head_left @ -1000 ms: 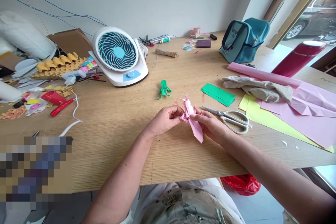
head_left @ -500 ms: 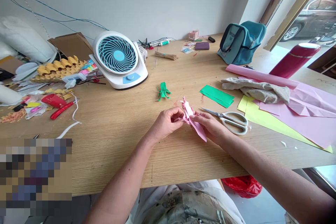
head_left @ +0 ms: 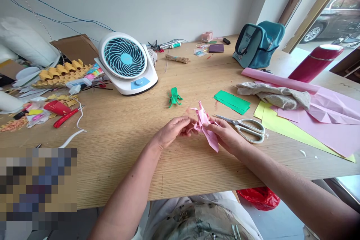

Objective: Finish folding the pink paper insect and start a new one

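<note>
Between my hands, above the wooden table, is a pink origami figure [head_left: 210, 137] with thin folded limbs and a broad pointed lower end. My right hand [head_left: 226, 135] is closed on its right side, thumb on top and the fingers mostly underneath. At the figure's left, my left hand [head_left: 174, 130] has its fingers curled together around a thin pink limb; the fingertips are partly hidden. A green origami figure with thin legs [head_left: 174, 96] stands beyond my left hand. White-handled scissors [head_left: 251, 130] lie just right of my right hand, blades pointing left.
Green paper strips [head_left: 232, 102] lie behind the scissors. At right are yellow paper [head_left: 277, 125], pink sheets [head_left: 327, 135], a grey cloth [head_left: 277, 96] and a red flask [head_left: 315, 64]. A white fan [head_left: 136, 85] stands back left, a teal bag [head_left: 257, 45] back right. Clutter fills the left side.
My left hand has shifted slightly left and its fingers have rolled over around the limb. The pink figure has turned a little more upright, with its limbs more spread.
</note>
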`<state>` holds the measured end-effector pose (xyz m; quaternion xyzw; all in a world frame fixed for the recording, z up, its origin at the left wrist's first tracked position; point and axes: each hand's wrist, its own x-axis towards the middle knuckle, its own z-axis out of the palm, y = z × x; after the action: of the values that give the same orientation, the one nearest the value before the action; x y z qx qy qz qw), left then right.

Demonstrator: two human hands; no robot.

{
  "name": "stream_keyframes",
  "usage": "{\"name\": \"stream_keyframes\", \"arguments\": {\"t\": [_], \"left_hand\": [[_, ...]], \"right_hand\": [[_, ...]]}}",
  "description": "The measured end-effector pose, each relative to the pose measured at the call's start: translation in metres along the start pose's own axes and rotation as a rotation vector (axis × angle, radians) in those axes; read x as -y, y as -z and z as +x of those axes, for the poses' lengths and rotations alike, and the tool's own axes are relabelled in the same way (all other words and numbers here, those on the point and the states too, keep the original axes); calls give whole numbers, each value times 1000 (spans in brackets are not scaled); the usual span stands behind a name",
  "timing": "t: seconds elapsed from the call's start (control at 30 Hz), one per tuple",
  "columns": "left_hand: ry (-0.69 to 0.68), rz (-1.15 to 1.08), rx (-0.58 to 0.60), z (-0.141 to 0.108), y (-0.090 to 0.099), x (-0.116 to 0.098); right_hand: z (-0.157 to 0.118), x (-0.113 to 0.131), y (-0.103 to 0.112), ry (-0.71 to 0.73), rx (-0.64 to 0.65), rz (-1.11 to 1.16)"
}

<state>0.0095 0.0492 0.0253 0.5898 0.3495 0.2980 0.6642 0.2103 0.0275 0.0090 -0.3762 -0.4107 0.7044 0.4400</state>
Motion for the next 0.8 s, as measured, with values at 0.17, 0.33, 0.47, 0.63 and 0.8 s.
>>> {"name": "stream_keyframes", "arguments": {"t": [0.17,0.33,0.47,0.63,0.8], "left_hand": [[10,153,39,-1,5,2],[-259,367,-83,7,9,10],[-492,627,-229,10,7,13],[-429,644,-211,6,1,5],[-253,367,-127,4,-2,-2]], "right_hand": [[-1,1,0,13,-4,-34],[-1,1,-2,-81,-26,-7],[0,-1,-2,-98,-59,26],[1,-2,-2,-75,-62,-5],[2,-5,1,-22,-59,-87]]}}
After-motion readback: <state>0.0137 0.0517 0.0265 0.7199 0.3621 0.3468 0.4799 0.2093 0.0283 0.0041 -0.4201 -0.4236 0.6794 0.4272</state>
